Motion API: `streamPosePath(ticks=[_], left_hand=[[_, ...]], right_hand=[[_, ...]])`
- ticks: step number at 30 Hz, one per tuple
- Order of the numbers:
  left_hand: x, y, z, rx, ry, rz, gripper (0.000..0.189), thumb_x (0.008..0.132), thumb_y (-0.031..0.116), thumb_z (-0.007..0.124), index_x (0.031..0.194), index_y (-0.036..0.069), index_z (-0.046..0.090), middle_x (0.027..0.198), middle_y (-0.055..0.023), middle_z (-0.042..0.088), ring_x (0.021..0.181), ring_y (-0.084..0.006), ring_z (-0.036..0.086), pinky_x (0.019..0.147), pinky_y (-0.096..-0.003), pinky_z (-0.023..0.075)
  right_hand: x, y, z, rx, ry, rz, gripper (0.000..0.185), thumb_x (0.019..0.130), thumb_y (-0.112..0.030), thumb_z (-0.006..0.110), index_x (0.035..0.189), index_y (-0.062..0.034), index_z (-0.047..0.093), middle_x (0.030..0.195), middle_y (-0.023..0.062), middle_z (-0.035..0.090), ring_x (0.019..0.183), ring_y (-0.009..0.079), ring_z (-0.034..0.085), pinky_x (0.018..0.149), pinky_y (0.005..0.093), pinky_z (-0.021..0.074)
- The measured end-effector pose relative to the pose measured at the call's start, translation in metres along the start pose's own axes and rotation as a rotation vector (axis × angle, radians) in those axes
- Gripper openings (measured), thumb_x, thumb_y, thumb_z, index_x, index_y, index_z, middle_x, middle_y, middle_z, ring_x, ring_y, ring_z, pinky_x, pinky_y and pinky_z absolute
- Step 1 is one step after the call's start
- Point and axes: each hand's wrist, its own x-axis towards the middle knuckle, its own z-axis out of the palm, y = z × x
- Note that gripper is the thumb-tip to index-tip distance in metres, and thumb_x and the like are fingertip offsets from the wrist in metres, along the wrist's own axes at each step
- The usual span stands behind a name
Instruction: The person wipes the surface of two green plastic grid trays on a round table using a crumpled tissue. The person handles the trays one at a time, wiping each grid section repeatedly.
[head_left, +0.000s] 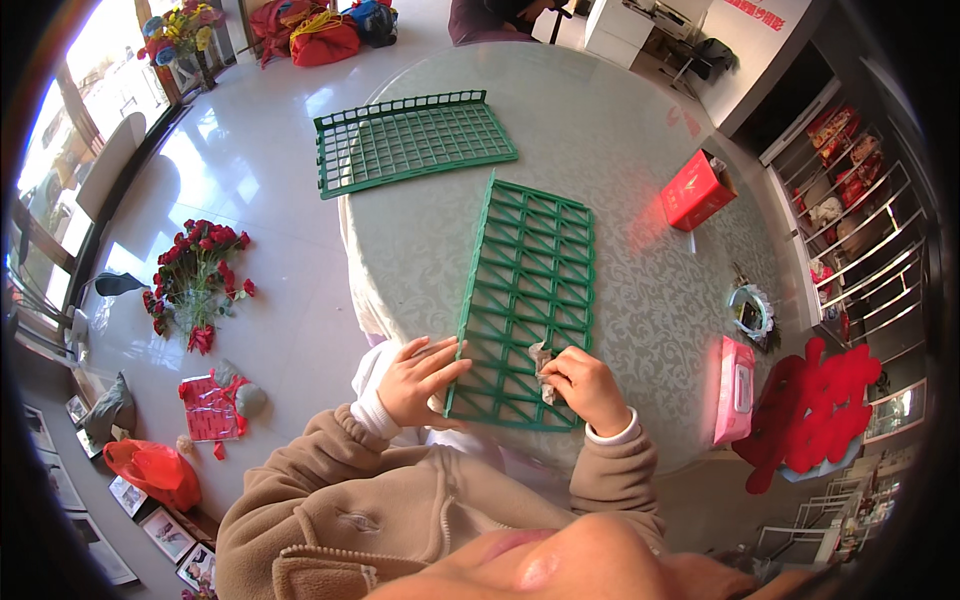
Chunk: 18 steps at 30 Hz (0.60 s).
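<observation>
A green plastic grid rack (525, 292) lies on the round table (645, 300) right in front of me. My left hand (424, 379) rests at the rack's near left corner, its fingers over the rim and spread. In my right hand (586, 382) is a crumpled, greyish-white wipe or tissue (541, 371), pinched between thumb and fingers against the rack's near right part. Farther away, a second green plastic grid rack (420, 142) lies across the table's far left edge, partly overhanging it.
On the table's right stand a red box (697, 191), a pink wipes pack (734, 390) and a small wreath-like ornament (751, 309). Red roses (196, 277) and a red plastic bag (154, 472) lie on the floor at left. A person (495, 21) sits beyond the table.
</observation>
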Motion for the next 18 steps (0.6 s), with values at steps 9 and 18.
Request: streamPosePath(ticks=[9, 18], left_hand=[[0.0006, 0.0003, 0.0009, 0.009, 0.015, 0.009, 0.089, 0.062, 0.055, 0.083, 0.133, 0.011, 0.053, 0.137, -0.0148, 0.055, 0.131, -0.0281, 0.051, 0.110, -0.0459, 0.0329], [0.0015, 0.0002, -0.0004, 0.004, 0.005, 0.008, 0.090, 0.063, 0.056, 0.082, 0.134, 0.010, 0.052, 0.140, -0.0151, 0.052, 0.132, -0.0289, 0.050, 0.109, -0.0464, 0.0330]], right_hand=[[-0.0017, 0.0027, 0.0014, 0.005, -0.006, 0.026, 0.004, 0.082, -0.007, 0.070, 0.085, -0.0068, 0.068, 0.082, 0.0083, 0.063, 0.073, 0.0293, 0.063, 0.064, 0.0360, 0.0507], [-0.0012, 0.0032, 0.0034, -0.023, 0.022, -0.004, 0.008, 0.079, -0.003, 0.072, 0.086, -0.0037, 0.069, 0.079, 0.0093, 0.061, 0.069, 0.0256, 0.062, 0.061, 0.0339, 0.0494]])
